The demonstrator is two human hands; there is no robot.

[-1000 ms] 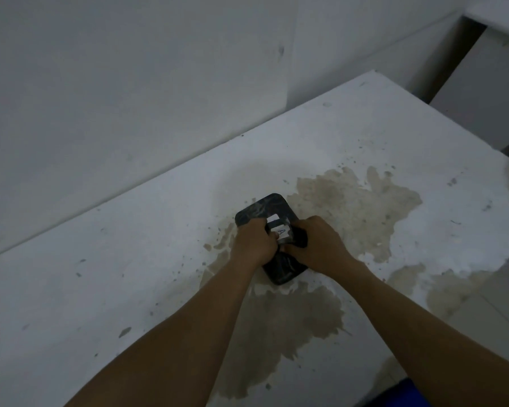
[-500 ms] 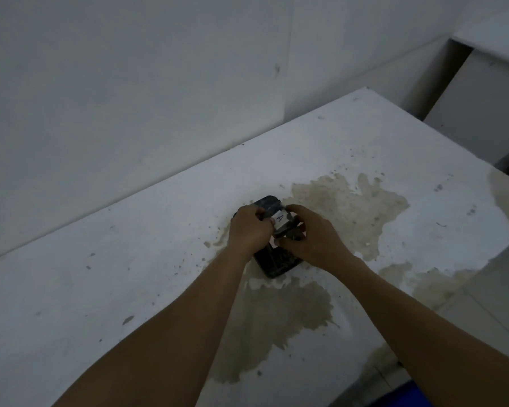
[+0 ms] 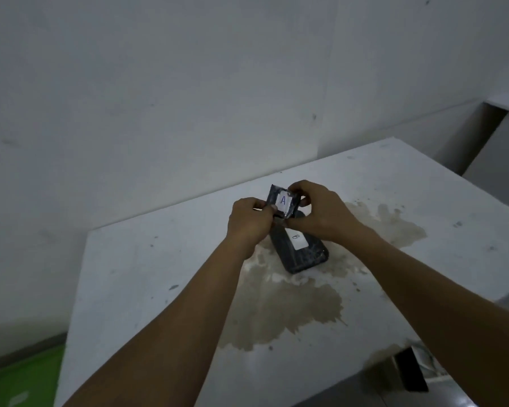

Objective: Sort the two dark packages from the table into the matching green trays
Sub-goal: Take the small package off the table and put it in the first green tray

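White and stained with a wide brown patch, the counter [image 3: 165, 268] fills the near part of the view, and at its lower left a piece of something green [image 3: 21, 380] shows below the edge; it may be one of the green trays, but I cannot tell for sure. Above the stain lies the package marked B [image 3: 301, 249], dark, flat on the counter, its white label facing up. Just over its far end, the left hand [image 3: 249, 223] and the right hand [image 3: 321, 215] hold together the package marked A [image 3: 282, 202], lifted off the counter and turned so the label faces the person. The grip of each hand is a pinch of fingers closed on one side of this package. Behind them there is only the plain grey wall [image 3: 188, 98]. I judge that the step in hand is reading the label of the first package. The next move probably calls for carrying package A to the tray with the same letter, while B waits on the counter.
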